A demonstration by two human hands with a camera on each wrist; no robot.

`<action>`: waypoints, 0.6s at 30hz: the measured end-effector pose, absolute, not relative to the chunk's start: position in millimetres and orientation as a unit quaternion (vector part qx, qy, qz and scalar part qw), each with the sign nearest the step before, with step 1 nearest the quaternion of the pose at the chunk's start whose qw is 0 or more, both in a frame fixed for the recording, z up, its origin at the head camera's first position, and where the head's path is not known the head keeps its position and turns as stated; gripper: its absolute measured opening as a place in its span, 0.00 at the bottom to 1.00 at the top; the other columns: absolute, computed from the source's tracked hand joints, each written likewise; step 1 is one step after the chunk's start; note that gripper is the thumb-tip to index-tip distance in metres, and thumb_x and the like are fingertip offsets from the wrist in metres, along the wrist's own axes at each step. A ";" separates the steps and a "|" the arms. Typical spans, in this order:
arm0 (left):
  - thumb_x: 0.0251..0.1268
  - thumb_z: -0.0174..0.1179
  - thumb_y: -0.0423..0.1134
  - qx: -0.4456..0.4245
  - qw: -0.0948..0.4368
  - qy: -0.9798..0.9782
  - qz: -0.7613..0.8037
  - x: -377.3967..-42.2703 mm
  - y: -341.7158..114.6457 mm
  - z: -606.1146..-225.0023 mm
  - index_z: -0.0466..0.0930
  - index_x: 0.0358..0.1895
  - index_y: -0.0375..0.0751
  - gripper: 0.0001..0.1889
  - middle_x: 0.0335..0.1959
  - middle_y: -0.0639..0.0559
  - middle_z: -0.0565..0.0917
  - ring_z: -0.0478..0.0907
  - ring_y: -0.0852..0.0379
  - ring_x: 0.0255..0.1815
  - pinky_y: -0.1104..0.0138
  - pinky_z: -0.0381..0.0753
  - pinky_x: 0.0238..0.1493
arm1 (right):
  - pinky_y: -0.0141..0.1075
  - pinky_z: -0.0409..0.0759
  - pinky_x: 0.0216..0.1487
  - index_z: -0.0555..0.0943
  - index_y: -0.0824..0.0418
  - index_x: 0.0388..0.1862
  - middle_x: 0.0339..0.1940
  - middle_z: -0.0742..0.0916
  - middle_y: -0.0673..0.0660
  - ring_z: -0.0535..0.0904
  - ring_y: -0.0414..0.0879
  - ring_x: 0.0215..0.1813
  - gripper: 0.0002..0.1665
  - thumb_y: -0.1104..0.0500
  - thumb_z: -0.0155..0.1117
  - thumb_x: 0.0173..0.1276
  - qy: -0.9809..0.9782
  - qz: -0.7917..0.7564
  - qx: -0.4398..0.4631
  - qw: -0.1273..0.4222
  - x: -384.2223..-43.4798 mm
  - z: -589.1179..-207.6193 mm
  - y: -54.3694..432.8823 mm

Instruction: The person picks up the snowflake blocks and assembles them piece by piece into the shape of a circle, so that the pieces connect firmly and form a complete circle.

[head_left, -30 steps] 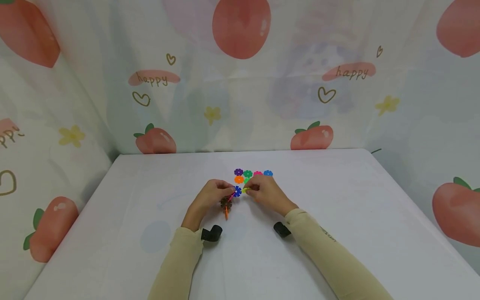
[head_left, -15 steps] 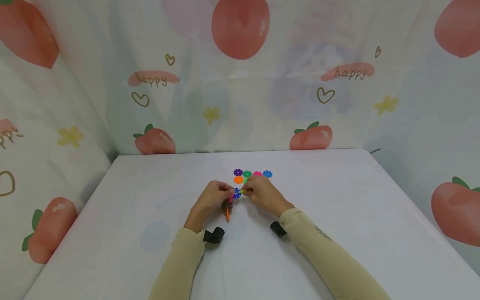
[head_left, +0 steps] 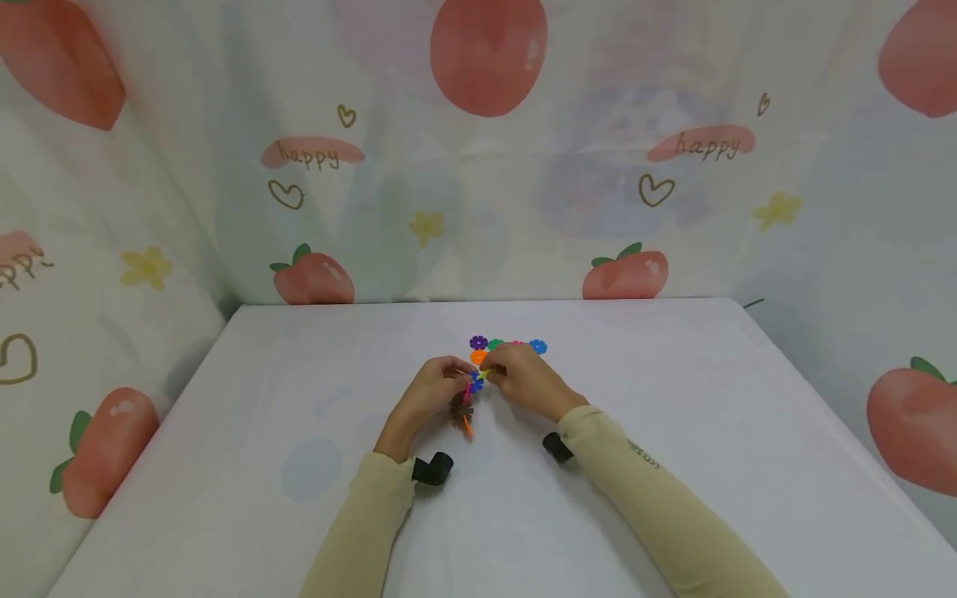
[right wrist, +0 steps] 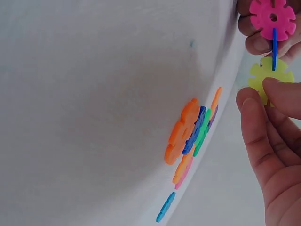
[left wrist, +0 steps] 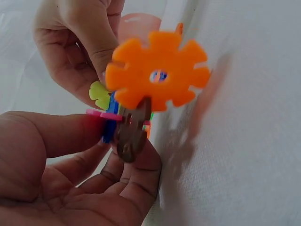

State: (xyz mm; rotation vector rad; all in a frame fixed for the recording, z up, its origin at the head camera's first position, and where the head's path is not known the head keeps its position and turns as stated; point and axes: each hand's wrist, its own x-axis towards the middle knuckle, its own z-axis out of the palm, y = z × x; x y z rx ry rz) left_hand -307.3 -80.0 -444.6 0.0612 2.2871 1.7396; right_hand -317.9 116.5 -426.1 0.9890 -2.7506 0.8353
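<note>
A chain of flower-shaped plastic discs with slotted edges hangs from my left hand point(head_left: 432, 392). It runs from an orange disc point(left wrist: 181, 80) through a brown disc point(left wrist: 132, 136) and a pink disc point(right wrist: 261, 18) to a blue disc point(right wrist: 274, 49). In the left wrist view, my left thumb and fingers pinch it around the pink and blue discs. My right hand point(head_left: 529, 382) pinches a yellow disc point(right wrist: 257, 74) between thumb and forefinger. The blue disc's edge meets the yellow disc's rim; how deep it sits in a slot I cannot tell.
Loose discs lie in rows just beyond the hands on the white table point(head_left: 224, 432), among them purple point(head_left: 478, 342), orange point(head_left: 478, 357) and light blue point(head_left: 538, 346). The right hand partly hides several. A printed cloth point(head_left: 478, 208) stands behind the table.
The yellow disc, apart from the blue disc a second ago, has moved left and now touches it. The chain's lower end has swung slightly right. Both hands remain close together.
</note>
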 end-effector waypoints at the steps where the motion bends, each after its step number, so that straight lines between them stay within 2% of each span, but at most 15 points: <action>1: 0.80 0.59 0.31 0.023 0.135 0.788 0.600 -307.1 -79.9 -444.5 0.85 0.54 0.33 0.09 0.45 0.45 0.84 0.77 0.52 0.42 0.66 0.78 0.43 | 0.44 0.86 0.52 0.90 0.69 0.45 0.40 0.91 0.58 0.85 0.50 0.43 0.07 0.74 0.71 0.70 -0.902 0.277 0.328 0.051 -318.9 -426.4 117.2; 6: 0.82 0.61 0.36 0.031 0.142 0.783 0.604 -307.3 -81.2 -444.2 0.86 0.55 0.33 0.11 0.45 0.46 0.86 0.79 0.53 0.41 0.65 0.79 0.45 | 0.42 0.86 0.51 0.90 0.69 0.45 0.40 0.91 0.58 0.85 0.48 0.41 0.08 0.75 0.70 0.70 -0.896 0.297 0.328 0.041 -320.4 -425.1 117.9; 12: 0.83 0.60 0.46 0.042 0.157 0.792 0.589 -308.2 -84.6 -442.6 0.87 0.56 0.32 0.18 0.39 0.48 0.85 0.79 0.55 0.38 0.66 0.77 0.43 | 0.41 0.87 0.52 0.90 0.67 0.46 0.41 0.92 0.56 0.87 0.48 0.44 0.08 0.74 0.71 0.71 -0.892 0.321 0.317 0.034 -322.0 -428.4 116.3; 18: 0.81 0.63 0.46 0.058 0.186 0.793 0.578 -309.4 -86.9 -441.8 0.87 0.57 0.33 0.18 0.41 0.48 0.86 0.80 0.54 0.40 0.63 0.78 0.49 | 0.40 0.87 0.49 0.90 0.69 0.46 0.40 0.92 0.57 0.88 0.48 0.42 0.08 0.73 0.73 0.70 -0.880 0.348 0.321 0.039 -319.8 -428.2 116.3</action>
